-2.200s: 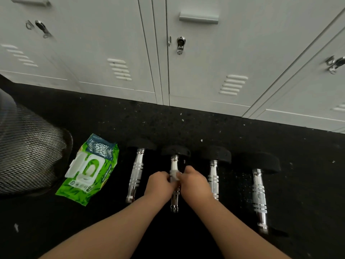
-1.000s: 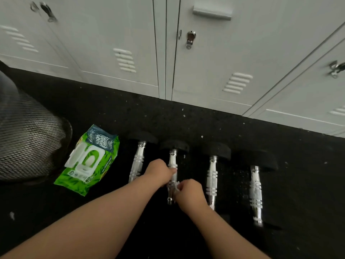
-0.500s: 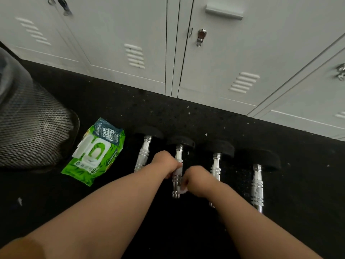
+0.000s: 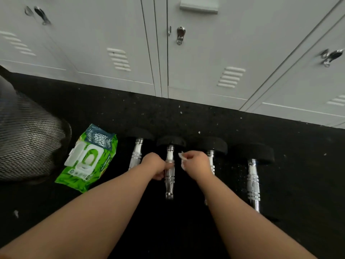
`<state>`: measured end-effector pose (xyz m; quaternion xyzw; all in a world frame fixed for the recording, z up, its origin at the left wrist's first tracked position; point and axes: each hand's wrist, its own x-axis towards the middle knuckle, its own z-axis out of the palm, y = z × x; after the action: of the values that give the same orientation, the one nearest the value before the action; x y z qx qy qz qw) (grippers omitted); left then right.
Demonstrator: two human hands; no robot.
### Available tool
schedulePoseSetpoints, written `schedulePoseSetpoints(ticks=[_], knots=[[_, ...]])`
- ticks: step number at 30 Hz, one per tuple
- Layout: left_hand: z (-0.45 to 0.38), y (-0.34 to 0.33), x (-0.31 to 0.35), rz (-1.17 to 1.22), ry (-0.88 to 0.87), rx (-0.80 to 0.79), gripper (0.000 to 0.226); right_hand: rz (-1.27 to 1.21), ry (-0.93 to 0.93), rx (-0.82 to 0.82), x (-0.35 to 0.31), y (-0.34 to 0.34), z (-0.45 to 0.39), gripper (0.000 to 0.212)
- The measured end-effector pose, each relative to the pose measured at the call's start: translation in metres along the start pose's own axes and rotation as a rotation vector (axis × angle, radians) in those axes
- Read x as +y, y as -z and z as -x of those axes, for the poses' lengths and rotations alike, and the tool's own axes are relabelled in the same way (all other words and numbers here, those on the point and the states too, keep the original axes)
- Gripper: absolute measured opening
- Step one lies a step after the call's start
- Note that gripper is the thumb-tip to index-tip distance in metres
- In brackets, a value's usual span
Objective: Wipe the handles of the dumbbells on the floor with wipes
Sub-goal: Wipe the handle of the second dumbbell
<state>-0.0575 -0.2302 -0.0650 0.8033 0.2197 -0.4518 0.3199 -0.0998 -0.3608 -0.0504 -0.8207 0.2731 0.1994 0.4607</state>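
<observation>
Off the handle (image 4: 169,165) comes the right hand (image 4: 196,163), wipe (image 4: 181,156) pinched just beside it; left hand (image 4: 155,165) grips that second dumbbell's chrome bar on the black floor (image 4: 298,165), wipes pack (image 4: 87,157) leftward, lockers (image 4: 205,62) behind.

Gym locker room: lockers (image 4: 115,40), dumbbells (image 4: 253,176)

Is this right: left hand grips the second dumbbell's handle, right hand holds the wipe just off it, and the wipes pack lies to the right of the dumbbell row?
Not quite. The head view shows the wipes pack lying to the left of the dumbbell row, beside the mesh bin. The rest stands: the left hand grips the second dumbbell's handle, and the right hand holds the wipe just off it.
</observation>
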Motion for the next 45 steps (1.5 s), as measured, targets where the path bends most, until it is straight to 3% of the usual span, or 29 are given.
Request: schedulePoseSetpoints(ticks=[1, 3, 6, 11, 15, 18, 21, 24, 29, 32, 35, 37, 39, 43, 45], knots=[[0.0, 0.0, -0.002, 0.012, -0.008, -0.001, 0.033, -0.207, -0.091, 0.019, -0.004, -0.003, -0.005, 0.023], [0.001, -0.001, -0.006, 0.016, -0.033, 0.009, 0.036, -0.318, -0.15, -0.026, -0.007, -0.016, -0.007, 0.023], [0.001, -0.003, -0.01, -0.021, -0.057, 0.046, 0.041, -0.23, -0.16, -0.079, 0.004, -0.027, 0.013, 0.022], [-0.003, -0.005, -0.011, 0.031, -0.047, 0.028, 0.036, 0.188, -0.093, -0.32, 0.022, -0.017, 0.033, 0.019], [-0.004, -0.003, -0.01, 0.08, -0.016, -0.012, 0.034, -0.317, -0.215, -0.09, -0.008, -0.011, -0.009, 0.016], [-0.004, -0.001, -0.01, 0.121, 0.011, -0.032, 0.035, -0.405, -0.223, -0.205, -0.006, -0.015, -0.014, 0.03], [-0.003, -0.002, -0.009, 0.133, 0.009, -0.027, 0.03, -0.222, -0.238, -0.299, 0.009, -0.014, 0.005, 0.021], [-0.002, -0.003, -0.009, 0.139, 0.006, -0.004, 0.031, 0.191, -0.152, -0.351, 0.013, -0.022, 0.017, 0.013], [0.002, -0.005, -0.008, 0.098, -0.001, 0.032, 0.035, 0.538, -0.209, -0.401, 0.011, -0.037, 0.042, 0.033], [0.016, -0.004, -0.008, -0.223, -0.154, 0.184, 0.042, 0.502, -0.083, -0.333, 0.015, -0.022, 0.047, 0.025], [0.04, -0.01, -0.011, -0.128, -0.472, 0.389, 0.028, 0.195, 0.051, -0.241, 0.017, 0.0, 0.053, 0.014], [0.047, -0.015, -0.015, 0.016, -0.543, 0.312, 0.03, 0.111, 0.133, -0.182, 0.012, 0.009, 0.055, 0.012], [0.048, -0.017, -0.018, 0.132, -0.488, 0.112, 0.033, 0.005, 0.15, -0.11, 0.008, 0.01, 0.054, 0.011], [0.045, -0.016, -0.025, 0.5, -0.346, -0.072, 0.015, -0.23, 0.028, -0.1, 0.002, 0.006, 0.05, 0.006], [0.044, -0.013, -0.027, 0.564, -0.313, -0.151, 0.014, -0.289, -0.006, -0.123, 0.003, 0.006, 0.048, 0.007]])
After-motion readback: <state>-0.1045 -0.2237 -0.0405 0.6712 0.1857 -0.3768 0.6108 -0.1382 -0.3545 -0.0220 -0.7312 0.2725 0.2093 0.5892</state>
